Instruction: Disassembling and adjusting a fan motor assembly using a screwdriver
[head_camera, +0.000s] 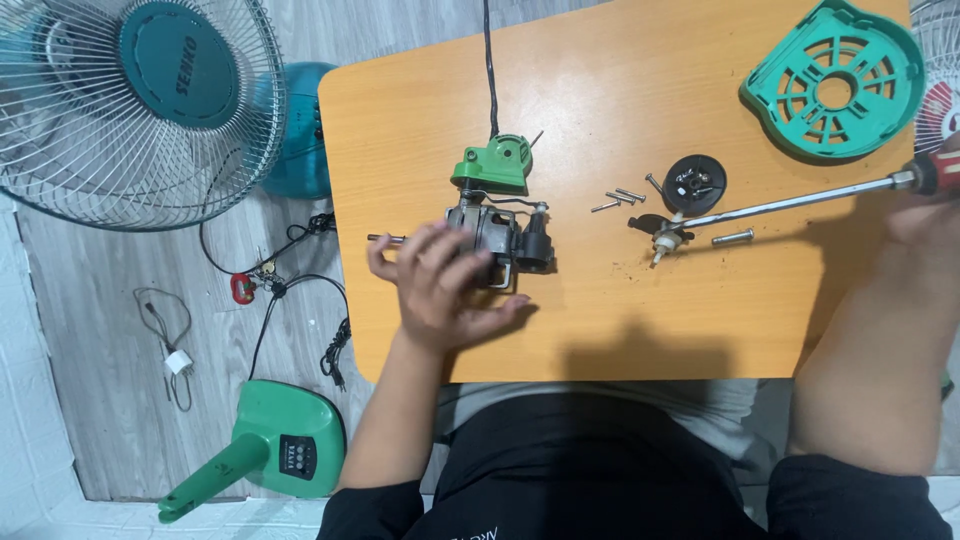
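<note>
A round wire fan guard with a teal hub lies on the grey plank floor at top left, a teal housing just beside it. Below, a green fan base (its stem points down-left) sits near loose black cables and a white charger. On the orange table, a green vented back cover rests at the far right corner.
</note>
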